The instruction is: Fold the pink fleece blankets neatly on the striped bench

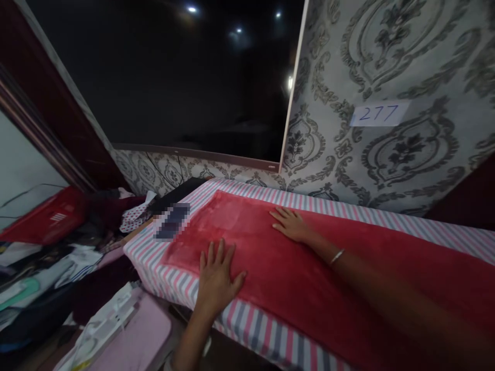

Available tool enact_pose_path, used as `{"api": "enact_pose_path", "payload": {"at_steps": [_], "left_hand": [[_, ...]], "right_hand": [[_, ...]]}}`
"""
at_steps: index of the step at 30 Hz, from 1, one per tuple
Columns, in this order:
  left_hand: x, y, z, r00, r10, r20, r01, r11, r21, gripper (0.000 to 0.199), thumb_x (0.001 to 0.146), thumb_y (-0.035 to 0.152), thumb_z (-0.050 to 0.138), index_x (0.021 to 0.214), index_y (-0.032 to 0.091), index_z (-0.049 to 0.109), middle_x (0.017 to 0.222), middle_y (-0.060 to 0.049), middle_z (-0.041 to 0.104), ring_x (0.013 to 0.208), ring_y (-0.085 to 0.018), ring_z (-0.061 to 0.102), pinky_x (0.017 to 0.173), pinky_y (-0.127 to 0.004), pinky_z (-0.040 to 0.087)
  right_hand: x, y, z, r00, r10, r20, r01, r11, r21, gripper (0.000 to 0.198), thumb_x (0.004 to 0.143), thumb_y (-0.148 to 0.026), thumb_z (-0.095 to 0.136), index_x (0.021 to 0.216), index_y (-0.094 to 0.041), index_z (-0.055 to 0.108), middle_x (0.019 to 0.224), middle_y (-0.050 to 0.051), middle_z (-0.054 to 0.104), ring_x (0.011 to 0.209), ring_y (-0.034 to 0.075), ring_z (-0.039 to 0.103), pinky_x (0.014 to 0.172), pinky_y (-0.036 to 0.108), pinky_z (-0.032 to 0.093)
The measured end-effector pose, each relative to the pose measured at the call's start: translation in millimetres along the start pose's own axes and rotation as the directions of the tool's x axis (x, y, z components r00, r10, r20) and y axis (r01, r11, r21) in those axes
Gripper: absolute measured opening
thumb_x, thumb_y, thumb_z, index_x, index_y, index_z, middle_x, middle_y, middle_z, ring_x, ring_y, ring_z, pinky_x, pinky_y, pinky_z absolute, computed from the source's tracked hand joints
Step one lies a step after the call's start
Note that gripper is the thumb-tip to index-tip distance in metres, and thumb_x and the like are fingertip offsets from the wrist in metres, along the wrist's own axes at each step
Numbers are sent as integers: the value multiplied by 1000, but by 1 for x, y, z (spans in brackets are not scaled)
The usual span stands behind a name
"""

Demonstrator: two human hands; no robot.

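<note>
Flat palms: we judge that we are smoothing the red cloth (266,268) over the striped cover (266,335), since both our hands lie on it and nothing is pinched up
Smooth stretch: as we judge it, the next move calls for light, even palm pressure, so that we do not drag the soft cloth askew
Left hand (217,281): our fingers are spread wide and grip nothing; they point to twelve o'clock, with the hand across the cloth's near edge
Right hand (291,225): at two o'clock from our left, it is splayed too and holds nothing; its fingers point to ten o'clock, near the far edge
Cloth's lie: it is under both our hands; from the left one, a corner sits between nine and ten o'clock, another at twelve, and the long part runs off between three and four
Dark thing (172,221): at eleven o'clock from our left hand, beside the cloth's short edge; it is blurred, so we cannot tell what it is
</note>
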State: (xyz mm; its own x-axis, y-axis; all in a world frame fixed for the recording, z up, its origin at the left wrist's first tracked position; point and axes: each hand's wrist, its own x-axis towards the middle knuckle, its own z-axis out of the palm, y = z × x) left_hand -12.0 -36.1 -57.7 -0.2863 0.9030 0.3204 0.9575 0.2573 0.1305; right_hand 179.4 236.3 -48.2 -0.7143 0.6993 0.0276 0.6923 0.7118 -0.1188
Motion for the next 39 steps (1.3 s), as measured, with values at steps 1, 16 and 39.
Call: {"api": "enact_pose_path", "payload": {"at_steps": [1,16,39], "left_hand": [[-1,0,1,1000,4,-3,-4,1000,-6,70,86,48,67,151,26,51,164,-12,37,152,-44,29,118,-69,27],[-1,4,-14,983,1,182,20,993,-114,82,83,60,65,156,29,43,167,-7,30,156,-44,16,121,-73,15],[-10,5,-10,990,-29,141,65,962,-263,83,79,60,69,153,30,47,168,-9,27,156,-39,22,125,-71,9]], "right_hand": [[4,4,1,999,-1,-33,1,1000,5,59,106,-55,33,160,-32,35,168,5,26,155,30,23,122,55,24],[86,20,3,971,135,-199,-115,988,108,34,98,-21,44,119,-18,71,118,13,71,112,26,65,96,34,49],[143,-115,-4,944,-326,-42,328,942,64,66,104,-64,27,164,-36,24,172,0,13,157,33,6,124,63,14]]}}
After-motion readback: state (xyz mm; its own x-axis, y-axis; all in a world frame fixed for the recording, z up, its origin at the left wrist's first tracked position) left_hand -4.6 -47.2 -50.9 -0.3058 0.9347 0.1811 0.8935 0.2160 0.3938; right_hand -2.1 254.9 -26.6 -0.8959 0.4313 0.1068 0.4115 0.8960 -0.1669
